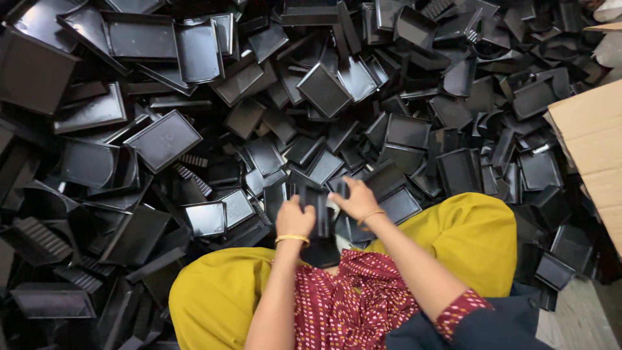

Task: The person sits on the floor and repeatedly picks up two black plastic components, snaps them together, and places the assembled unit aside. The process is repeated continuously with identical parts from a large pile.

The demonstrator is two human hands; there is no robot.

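Centrally, I see my left hand [295,219] and right hand [354,199] both closed around one glossy black plastic tray [318,209], rectangular with a raised rim, held upright just above my lap. Thin gold bangles [292,238] ring both wrists. Mustard-yellow fabric [214,291] covers my knees. Far and left, a heap of trays [162,139] of the same moulded kind spreads widely. A matte brown cardboard box [593,139] stands at the right edge.
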